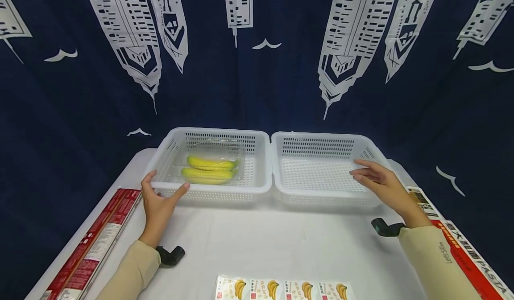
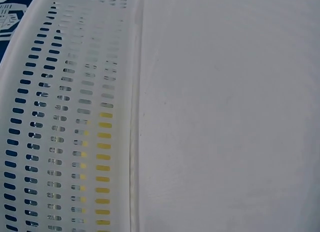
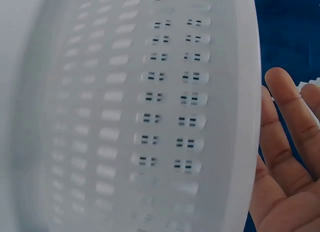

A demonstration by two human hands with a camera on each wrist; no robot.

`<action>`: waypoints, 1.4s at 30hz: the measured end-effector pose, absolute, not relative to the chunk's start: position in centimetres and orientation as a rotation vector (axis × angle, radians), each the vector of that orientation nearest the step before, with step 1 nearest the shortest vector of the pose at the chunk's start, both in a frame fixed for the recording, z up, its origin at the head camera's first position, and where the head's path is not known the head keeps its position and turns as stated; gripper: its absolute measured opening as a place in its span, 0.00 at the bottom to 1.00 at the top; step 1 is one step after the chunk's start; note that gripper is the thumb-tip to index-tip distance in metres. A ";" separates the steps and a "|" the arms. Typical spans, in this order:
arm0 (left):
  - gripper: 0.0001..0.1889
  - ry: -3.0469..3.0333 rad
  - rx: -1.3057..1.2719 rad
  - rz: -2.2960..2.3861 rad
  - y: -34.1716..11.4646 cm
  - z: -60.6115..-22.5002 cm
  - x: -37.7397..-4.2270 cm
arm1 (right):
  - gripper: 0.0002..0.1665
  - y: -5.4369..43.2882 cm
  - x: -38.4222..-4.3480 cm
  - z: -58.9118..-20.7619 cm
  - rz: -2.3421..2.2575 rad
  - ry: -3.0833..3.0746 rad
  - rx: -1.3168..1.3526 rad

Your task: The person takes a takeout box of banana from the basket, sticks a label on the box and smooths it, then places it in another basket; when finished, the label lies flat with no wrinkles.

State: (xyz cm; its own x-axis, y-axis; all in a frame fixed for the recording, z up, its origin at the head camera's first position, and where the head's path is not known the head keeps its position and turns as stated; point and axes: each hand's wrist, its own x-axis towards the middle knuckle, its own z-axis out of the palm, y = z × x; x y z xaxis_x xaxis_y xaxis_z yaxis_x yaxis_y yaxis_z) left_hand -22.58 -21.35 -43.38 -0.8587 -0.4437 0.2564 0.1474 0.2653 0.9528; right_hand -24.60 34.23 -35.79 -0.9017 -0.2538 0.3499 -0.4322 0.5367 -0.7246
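A white perforated basket [image 1: 263, 187] on the left holds a clear plastic box [image 1: 217, 147] with yellow bananas [image 1: 210, 164] in it. My left hand [image 1: 158, 204] is at that basket's front left corner, thumb and index finger spread along the rim. The left wrist view has no hand in it, only the basket's slotted wall [image 2: 70, 122] with yellow behind the slots. Over the right end of a second white basket [image 1: 317, 168] is my right hand [image 1: 379, 184], fingers extended and loosely bent. The right wrist view shows its fingers [image 3: 295, 117] beside the basket wall [image 3: 225, 122].
The two baskets stand side by side at the back of a white table [image 1: 281, 242]. A strip of banana labels [image 1: 283, 289] lies at the front edge. Red packaging strips [image 1: 96, 237] line the left side; a red pasta package [image 1: 470, 260] lies along the right. Behind hangs a dark blue curtain [image 1: 257, 90].
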 end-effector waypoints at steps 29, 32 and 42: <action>0.52 -2.049 0.266 -1.675 -21.3 -43.5 -23.0 | 0.36 24.4 -31.7 -33.0 1.704 -2.830 0.770; 0.52 -2.050 0.267 -1.678 -21.3 -43.4 -22.9 | 0.37 23.3 -32.1 -32.4 1.718 -2.879 0.800; 0.52 -2.032 0.273 -1.693 -21.3 -43.7 -22.8 | 0.40 19.2 -33.3 -30.8 1.729 -3.053 0.948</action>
